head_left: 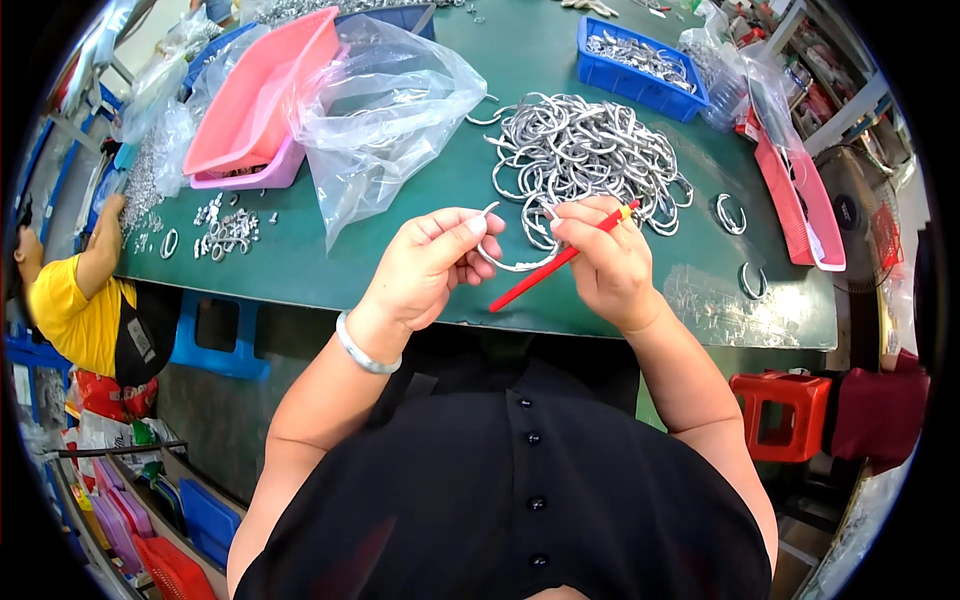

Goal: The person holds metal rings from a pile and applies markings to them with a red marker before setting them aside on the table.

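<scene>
Between my two hands is an open silver metal bangle (512, 266), its gap facing away from me. My left hand (432, 258) pinches one end of it between thumb and fingers. At the other end, my right hand (612, 262) has its fingers closed on the bangle. A slim red pen-like tool (530, 284) with a yellow part near one end is also tucked in my right hand, slanting down to the left. Just beyond my hands lies a large heap of similar silver bangles (590, 150) on the green table (370, 270).
A clear plastic bag (390, 120) lies beside stacked pink bins (265, 95) at left. Small metal pieces (228, 232) are scattered nearby. Farther back sits a blue bin (640, 68) of metal parts. Single bangles (731, 214) lie at right. A person in yellow (80, 310) works at far left.
</scene>
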Demonstrator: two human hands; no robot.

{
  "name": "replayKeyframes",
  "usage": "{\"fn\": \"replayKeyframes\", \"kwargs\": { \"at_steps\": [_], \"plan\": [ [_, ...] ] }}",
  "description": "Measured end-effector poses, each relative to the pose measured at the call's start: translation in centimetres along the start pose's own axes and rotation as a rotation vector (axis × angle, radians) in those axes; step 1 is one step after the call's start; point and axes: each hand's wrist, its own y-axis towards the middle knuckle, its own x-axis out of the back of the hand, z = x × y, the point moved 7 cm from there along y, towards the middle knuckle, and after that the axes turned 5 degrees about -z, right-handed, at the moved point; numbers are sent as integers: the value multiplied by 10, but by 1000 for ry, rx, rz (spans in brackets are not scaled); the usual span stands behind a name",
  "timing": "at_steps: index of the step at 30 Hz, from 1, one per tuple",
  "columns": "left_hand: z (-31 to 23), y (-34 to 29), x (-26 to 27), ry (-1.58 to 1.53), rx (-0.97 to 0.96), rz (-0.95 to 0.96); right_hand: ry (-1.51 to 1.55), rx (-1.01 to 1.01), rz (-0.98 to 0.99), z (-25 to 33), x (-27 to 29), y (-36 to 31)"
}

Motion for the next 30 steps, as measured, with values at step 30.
{"fn": "replayKeyframes", "kwargs": {
  "at_steps": [30],
  "plan": [
    [7, -2, 3, 4, 6, -27, 1081, -1163, -108, -37, -31, -55]
  ]
}}
